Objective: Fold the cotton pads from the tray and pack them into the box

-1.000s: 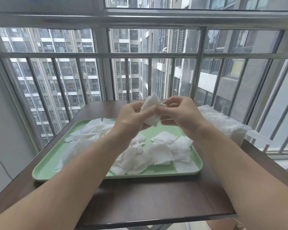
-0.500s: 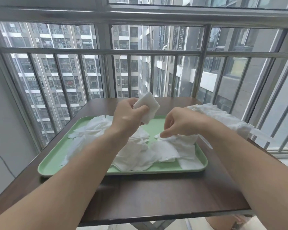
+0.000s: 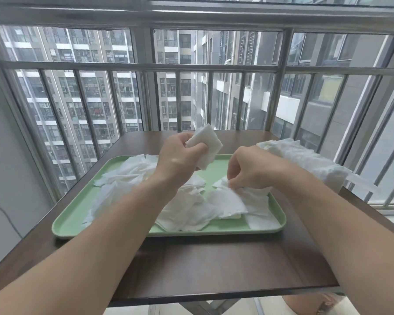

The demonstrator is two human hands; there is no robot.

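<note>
From the head camera: a person works through cotton pads at a dark table (image 3: 214, 269) on a glazed balcony. The left hand (image 3: 178, 160), raised above the far half of the green tray (image 3: 62, 226), grips a small stack of folded pads (image 3: 206, 145) between the thumb and curled fingers. The right hand (image 3: 248, 169), low over the tray's right side, pinches the corner of a loose pad (image 3: 222, 183) with its fingertips drawn close together. That pad lies on the heap of unfolded pads (image 3: 187, 214) spread across the tray. Just beyond the tray's right rim stands the box (image 3: 305, 160), seemingly clear-walled and lined with a row of white pads; its edges are hard to make out.

The step in hand appears to be picking up a fresh pad to fold while the finished ones wait in the other hand. The next move likely calls for lifting a single sheet free of its closely overlapping neighbours, then bringing it up to the left hand to crease. With so many pads on the tray, the job looks far from done.
</note>
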